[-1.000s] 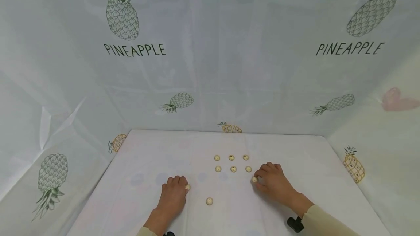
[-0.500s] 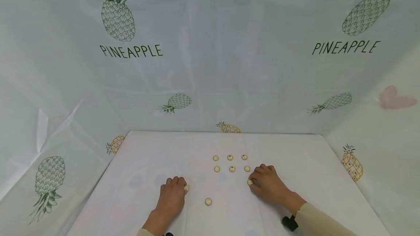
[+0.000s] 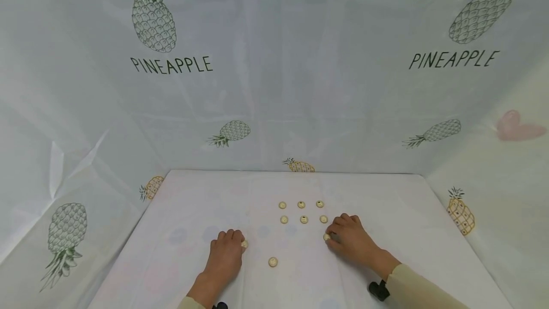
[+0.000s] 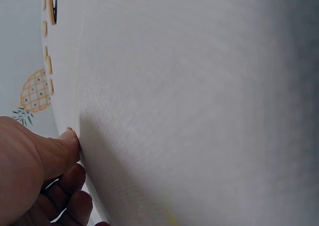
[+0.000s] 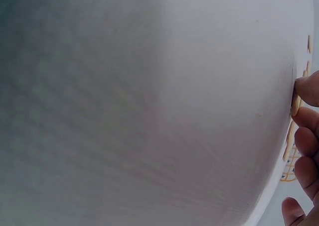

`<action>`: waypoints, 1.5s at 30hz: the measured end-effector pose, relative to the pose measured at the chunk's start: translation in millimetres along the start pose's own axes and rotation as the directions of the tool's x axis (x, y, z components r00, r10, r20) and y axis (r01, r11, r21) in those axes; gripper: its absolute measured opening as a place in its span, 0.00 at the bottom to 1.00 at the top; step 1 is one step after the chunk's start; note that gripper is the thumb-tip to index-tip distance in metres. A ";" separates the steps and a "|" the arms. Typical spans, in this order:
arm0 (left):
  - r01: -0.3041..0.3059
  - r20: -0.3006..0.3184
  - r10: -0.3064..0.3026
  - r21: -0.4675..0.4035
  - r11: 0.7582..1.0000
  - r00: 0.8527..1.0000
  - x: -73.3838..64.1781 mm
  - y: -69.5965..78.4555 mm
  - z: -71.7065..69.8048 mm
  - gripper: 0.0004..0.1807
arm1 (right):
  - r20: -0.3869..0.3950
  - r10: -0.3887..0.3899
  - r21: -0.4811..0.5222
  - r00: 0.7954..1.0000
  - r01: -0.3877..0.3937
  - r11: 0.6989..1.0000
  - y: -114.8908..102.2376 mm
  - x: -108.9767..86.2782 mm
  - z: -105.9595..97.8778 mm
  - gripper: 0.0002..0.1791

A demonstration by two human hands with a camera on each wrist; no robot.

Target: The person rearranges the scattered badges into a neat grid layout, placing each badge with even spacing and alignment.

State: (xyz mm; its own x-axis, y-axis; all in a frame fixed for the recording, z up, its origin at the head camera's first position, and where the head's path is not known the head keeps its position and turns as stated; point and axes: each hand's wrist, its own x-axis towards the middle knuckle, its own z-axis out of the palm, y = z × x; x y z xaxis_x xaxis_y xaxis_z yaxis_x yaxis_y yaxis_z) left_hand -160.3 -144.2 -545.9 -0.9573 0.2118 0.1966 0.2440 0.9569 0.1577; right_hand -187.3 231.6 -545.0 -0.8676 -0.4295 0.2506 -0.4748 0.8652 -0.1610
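In the head view my left hand (image 3: 225, 254) rests low on the table with fingers curled, and its thumb and fingertips pinch a small round wooden disc (image 3: 244, 244). Only a sliver of that disc shows past the thumb (image 4: 67, 141) in the left wrist view. To the right, my right hand (image 3: 349, 237) pinches another pale disc (image 3: 327, 237) by its edge. The right wrist view has this disc (image 5: 296, 105) between thumb and finger, down at the cloth. A single disc (image 3: 273, 262) lies flat between the hands, nearer the front.
Two rows of three similar discs lie beyond the hands, the back row around one disc (image 3: 301, 204) and the front row around another (image 3: 304, 220). White cloth covers the table (image 3: 206, 194). Pineapple-printed sheets (image 3: 274, 85) enclose its back and sides.
My right hand has shifted slightly left and toward the front with its disc, ending just in front of the front row's right end. The left hand has stayed put.
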 end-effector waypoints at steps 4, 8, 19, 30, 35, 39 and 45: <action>-0.002 0.000 0.002 0.000 1.000 1.000 0.0 0.0 -0.9 0.12 | -0.006 -0.003 0.001 1.000 0.003 1.000 -0.6 0.6 1.2 0.06; -0.007 0.002 0.007 0.005 1.000 1.000 -0.9 -0.3 -1.6 0.12 | -0.003 -0.001 -0.003 1.000 0.001 1.000 -1.3 1.4 1.5 0.06; -0.037 -0.018 0.037 0.027 0.999 0.999 -0.8 0.8 -6.5 0.13 | -0.003 -0.015 -0.040 1.000 0.015 0.999 0.6 1.4 -0.1 0.08; -0.058 -0.001 0.058 0.064 0.996 0.998 -1.8 2.7 -7.2 0.11 | 0.013 0.007 -0.055 1.000 -0.006 0.998 0.4 0.4 2.5 0.08; -0.057 -0.005 0.058 0.085 0.995 0.998 -2.6 3.1 -6.5 0.09 | -0.050 -0.049 -0.066 0.998 0.046 0.997 -1.3 0.5 1.0 0.09; -0.053 -0.003 0.053 0.082 0.995 0.999 -2.2 1.7 -4.8 0.09 | -0.116 -0.097 -0.062 0.989 0.090 0.994 -7.8 6.7 -2.6 0.10; -0.046 -0.006 0.046 0.065 0.997 0.999 -1.6 1.8 -2.1 0.10 | -0.079 -0.076 -0.014 0.994 0.075 0.997 -39.7 20.1 -7.8 0.09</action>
State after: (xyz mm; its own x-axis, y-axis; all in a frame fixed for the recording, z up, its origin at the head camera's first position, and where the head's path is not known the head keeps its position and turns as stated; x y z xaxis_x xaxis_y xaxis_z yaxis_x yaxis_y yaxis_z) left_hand -158.1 -143.2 -543.8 -0.9440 0.2546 0.2098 0.2770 0.9571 0.0851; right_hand -184.8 190.6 -526.2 -0.8144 -0.4723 0.3371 -0.5368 0.8339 -0.1286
